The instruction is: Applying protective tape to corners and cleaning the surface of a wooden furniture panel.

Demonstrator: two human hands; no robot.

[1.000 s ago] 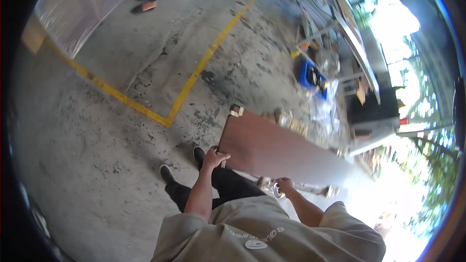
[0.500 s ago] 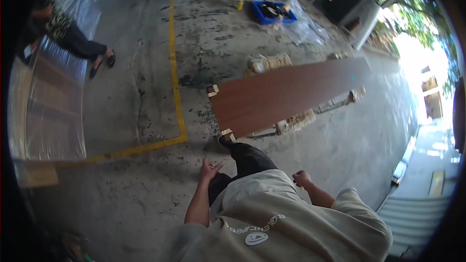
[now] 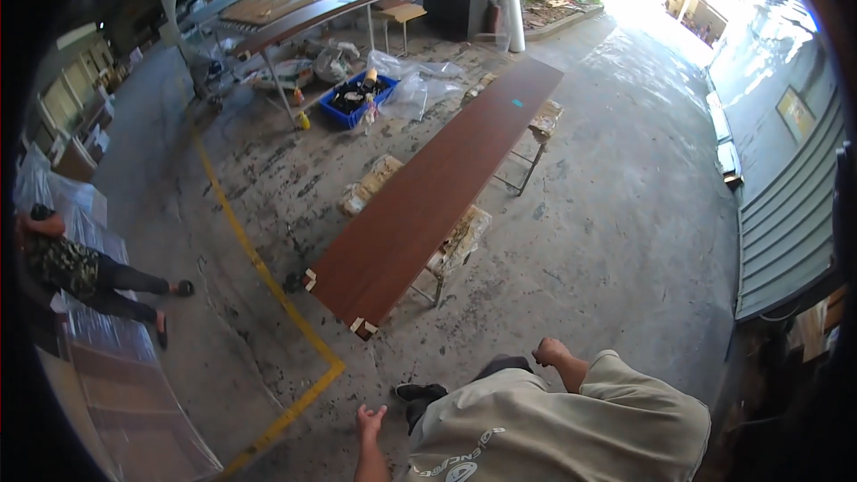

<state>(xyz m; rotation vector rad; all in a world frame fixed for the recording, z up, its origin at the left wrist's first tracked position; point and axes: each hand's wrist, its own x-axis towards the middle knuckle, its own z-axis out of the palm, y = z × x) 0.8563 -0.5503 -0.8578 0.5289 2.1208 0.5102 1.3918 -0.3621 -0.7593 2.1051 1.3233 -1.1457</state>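
Right hand (image 3: 552, 353), palm unseen

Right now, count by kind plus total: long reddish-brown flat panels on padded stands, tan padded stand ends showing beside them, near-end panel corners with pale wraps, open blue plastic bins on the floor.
Long reddish-brown flat panel: 1
Tan padded stand ends: 4, two each side
Pale corner wraps: 2
Open blue plastic bin: 1
Total: 8
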